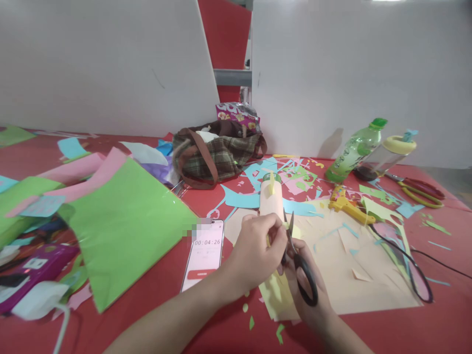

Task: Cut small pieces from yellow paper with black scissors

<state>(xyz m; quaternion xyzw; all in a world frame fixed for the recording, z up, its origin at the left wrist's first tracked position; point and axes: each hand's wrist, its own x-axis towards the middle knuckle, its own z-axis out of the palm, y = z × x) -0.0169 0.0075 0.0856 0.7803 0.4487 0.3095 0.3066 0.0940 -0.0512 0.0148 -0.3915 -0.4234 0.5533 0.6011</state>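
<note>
My left hand (256, 253) pinches a small piece of yellow paper (277, 295) low in the middle of the view. My right hand (311, 295) grips black-handled scissors (299, 268), blades pointing up and slightly apart at the paper's edge. Just beyond my hands stands a pale peach paper tube (272, 201) with a yellow strip on top. Under my hands lies a large beige sheet (354, 275).
A phone (203, 255) showing a timer lies left of my hands. Green and pink sheets (121, 221) spread at left. A plaid bag (217, 155) sits at the back, a yellow glue gun (346, 204), two bottles (356, 150) and red-handled scissors (420, 189) at right. Scraps litter the red table (450, 314).
</note>
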